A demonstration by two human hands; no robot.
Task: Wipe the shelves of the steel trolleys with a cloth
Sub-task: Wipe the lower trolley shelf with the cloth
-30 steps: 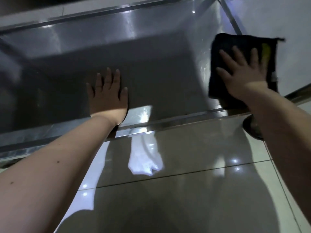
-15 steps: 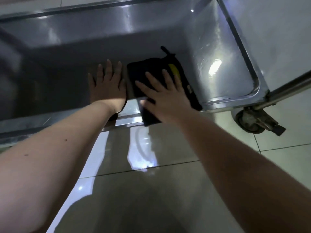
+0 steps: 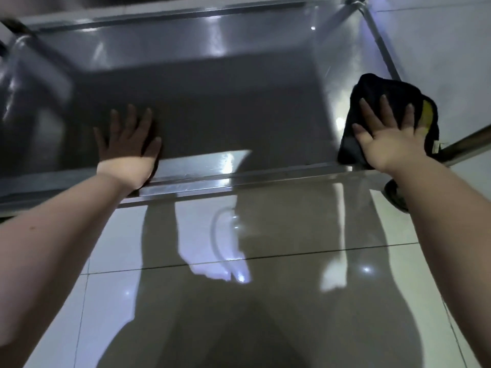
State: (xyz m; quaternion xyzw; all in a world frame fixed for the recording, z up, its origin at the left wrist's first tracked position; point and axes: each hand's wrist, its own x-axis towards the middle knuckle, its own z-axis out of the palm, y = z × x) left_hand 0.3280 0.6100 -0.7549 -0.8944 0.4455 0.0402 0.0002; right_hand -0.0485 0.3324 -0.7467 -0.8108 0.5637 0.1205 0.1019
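The black cloth [image 3: 368, 88] (yellow patch at its right edge) lies at the right end of the steel shelf [image 3: 225, 110], pressed under the right hand [image 3: 386, 136], fingers straight and spread. The left hand [image 3: 127, 144] rests flat on the shelf by its front rim, holding nothing.

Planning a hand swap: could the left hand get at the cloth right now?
Probably yes. The left hand lies flat on the shelf, with only bare steel between it and the cloth at the right end. The right hand presses flat on the cloth, covering much of it.
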